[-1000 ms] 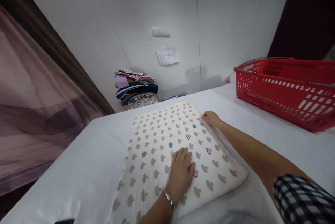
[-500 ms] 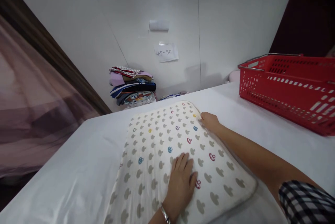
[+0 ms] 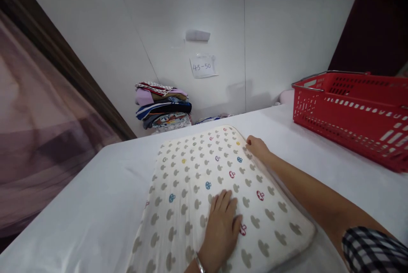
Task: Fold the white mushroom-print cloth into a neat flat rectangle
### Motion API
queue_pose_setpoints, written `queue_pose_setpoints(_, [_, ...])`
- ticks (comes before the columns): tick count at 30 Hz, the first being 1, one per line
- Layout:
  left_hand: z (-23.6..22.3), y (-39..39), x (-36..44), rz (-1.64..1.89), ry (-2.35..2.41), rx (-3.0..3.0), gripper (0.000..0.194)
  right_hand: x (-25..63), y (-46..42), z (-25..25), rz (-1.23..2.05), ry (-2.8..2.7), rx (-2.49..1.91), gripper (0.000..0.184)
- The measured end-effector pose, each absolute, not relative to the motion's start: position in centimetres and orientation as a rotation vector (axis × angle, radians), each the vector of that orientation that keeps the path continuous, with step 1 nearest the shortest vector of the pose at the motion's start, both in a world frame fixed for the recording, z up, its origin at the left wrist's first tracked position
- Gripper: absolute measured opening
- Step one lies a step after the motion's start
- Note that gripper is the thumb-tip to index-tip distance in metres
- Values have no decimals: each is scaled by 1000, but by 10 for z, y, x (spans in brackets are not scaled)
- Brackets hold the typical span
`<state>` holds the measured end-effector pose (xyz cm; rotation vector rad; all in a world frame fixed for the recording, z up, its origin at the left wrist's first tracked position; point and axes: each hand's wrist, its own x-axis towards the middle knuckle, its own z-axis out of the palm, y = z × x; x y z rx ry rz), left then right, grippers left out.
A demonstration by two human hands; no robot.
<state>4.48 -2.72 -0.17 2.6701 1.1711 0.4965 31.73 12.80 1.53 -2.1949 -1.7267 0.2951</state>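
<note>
A cream blanket (image 3: 191, 171) printed with grey, red, blue and yellow mushrooms lies folded flat on the white surface. My left hand (image 3: 222, 224), a silver bracelet at its wrist, rests palm down on the near part of the blanket with its fingers stretched out. Farther off, my right hand (image 3: 256, 147) is at the blanket's right edge, near the far corner. Its fingers are curled on that edge, their tips partly hidden.
A red plastic basket (image 3: 357, 115) with metal handles stands at the right on the white table (image 3: 95, 196). Beyond the far edge is a stack of folded clothes (image 3: 164, 105). Sheer pink drapery (image 3: 41, 128) hangs at the left. A paper sign (image 3: 203, 66) is on the wall.
The view has shifted slightly, so everything sits a little lower and to the right. Both hands keep the same places on the blanket.
</note>
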Motion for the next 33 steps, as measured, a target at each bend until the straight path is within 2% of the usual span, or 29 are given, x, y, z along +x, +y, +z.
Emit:
queue_pose_setpoints(4, [-3, -28, 45, 464, 1172, 2678, 37, 327, 135, 10, 423, -1508, -2167, 17])
queue_pose_setpoints(15, [15, -33, 35, 292, 1115, 2681, 38, 332, 142, 1, 434, -1497, -2288, 38])
queue_pose_setpoints(22, [17, -35, 39, 323, 1143, 2640, 36, 330, 148, 7, 470, -1599, -2316, 21])
queue_pose_setpoints(33, [16, -35, 40, 351, 1178, 2580, 35, 323, 144, 10, 328, -1618, -2290, 17])
